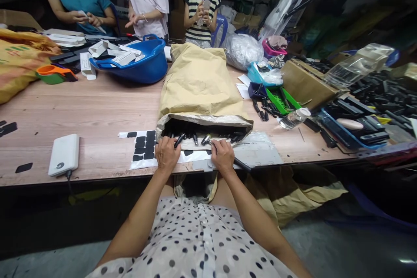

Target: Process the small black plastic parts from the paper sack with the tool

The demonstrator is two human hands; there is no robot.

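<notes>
A tan paper sack [202,82] lies on the table with its mouth facing me, and several black parts with metal tips [195,139] show in its opening. My left hand [167,155] is closed at the left of the mouth on a small black cylindrical part [179,140]. On the right, my right hand [223,156] grips what looks like a small hammer, its shiny metal head [206,140] at the sack's lip and its black handle [243,165] sticking out behind the hand. A sheet of black stickers [145,145] lies beside my left hand.
A white power bank [64,155] with a cable lies left. Behind it stands a blue basin [143,63] of small boxes. To the right are a green tray [283,100], a water bottle [295,118] and a cardboard box [308,84]. Three people are across the table [114,100].
</notes>
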